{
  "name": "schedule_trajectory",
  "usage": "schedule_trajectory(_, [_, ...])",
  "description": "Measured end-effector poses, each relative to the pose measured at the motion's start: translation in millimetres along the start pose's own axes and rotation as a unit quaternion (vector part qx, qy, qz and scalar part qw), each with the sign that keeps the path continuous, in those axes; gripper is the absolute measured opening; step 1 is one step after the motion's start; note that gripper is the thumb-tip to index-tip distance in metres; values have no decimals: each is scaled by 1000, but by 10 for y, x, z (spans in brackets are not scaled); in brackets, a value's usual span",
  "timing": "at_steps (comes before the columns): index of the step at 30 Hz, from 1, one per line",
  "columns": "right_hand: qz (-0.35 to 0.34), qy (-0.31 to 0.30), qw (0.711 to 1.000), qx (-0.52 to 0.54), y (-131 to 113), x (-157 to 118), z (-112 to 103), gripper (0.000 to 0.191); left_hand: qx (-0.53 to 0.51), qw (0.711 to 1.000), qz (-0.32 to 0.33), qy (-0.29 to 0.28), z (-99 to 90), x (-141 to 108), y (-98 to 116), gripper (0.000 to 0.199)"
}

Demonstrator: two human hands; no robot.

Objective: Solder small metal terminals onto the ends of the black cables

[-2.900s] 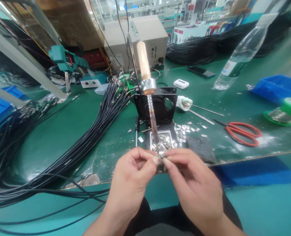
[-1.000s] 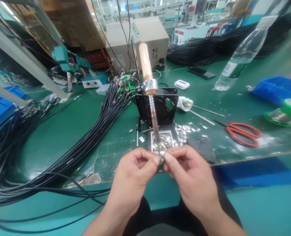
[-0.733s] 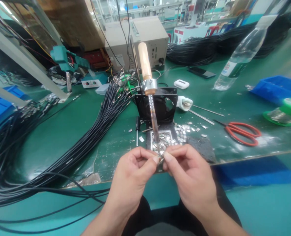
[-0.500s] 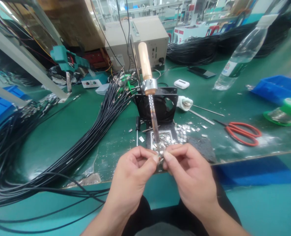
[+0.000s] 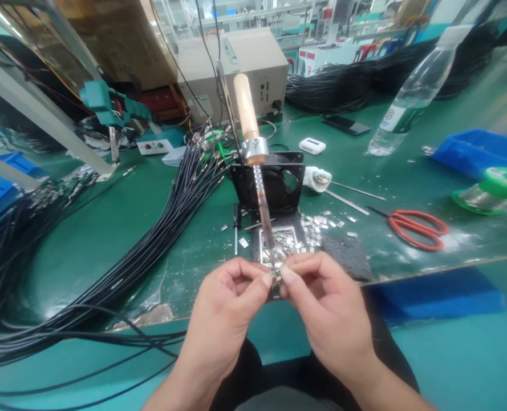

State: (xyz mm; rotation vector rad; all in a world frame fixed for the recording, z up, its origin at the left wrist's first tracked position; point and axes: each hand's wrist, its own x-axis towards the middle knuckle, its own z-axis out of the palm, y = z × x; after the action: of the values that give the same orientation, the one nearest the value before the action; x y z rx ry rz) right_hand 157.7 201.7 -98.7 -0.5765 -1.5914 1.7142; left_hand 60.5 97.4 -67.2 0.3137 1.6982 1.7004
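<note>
At the front edge of the bench my left hand (image 5: pixel 236 302) and my right hand (image 5: pixel 328 302) are both closed in a pinch, their fingertips nearly meeting. Whatever is between the fingertips is too small to make out. The tip of a soldering iron (image 5: pixel 250 123) with a wooden handle points down to that spot; a metal clamp ring holds the iron on a stand. Just beyond my fingers lies a shallow tray (image 5: pixel 259 242) of small silvery metal pieces (image 5: pixel 285 237). More such pieces are scattered to its right. Behind the iron stands a black fan frame (image 5: pixel 268 185).
A bundle of black cables (image 5: pixel 150 228) curves across the left side. To the right lie red-handled scissors (image 5: pixel 420 231), a green solder spool (image 5: pixel 490 191), a blue bin (image 5: pixel 478 151) and a plastic bottle (image 5: pixel 411 97). A small screwdriver (image 5: pixel 236 228) lies left of the tray.
The whole view has shifted slightly, so the bench items appear a little further left. Both hands keep the same pinch below the iron's tip.
</note>
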Motion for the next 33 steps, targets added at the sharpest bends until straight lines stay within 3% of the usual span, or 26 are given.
schedule_trajectory(8, [13, 8, 1000, 22, 70, -106, -56, 16, 25, 1000, -13, -13, -19, -72, -58, 22])
schedule_trajectory(20, [40, -2, 999, -19, -168, -177, -110, 24, 29, 999, -22, -33, -27, -230, -127, 28])
schedule_trajectory(33, [22, -13, 999, -34, -184, -304, -164, 22, 11, 998, -17, -64, -29, -356, -193, 27])
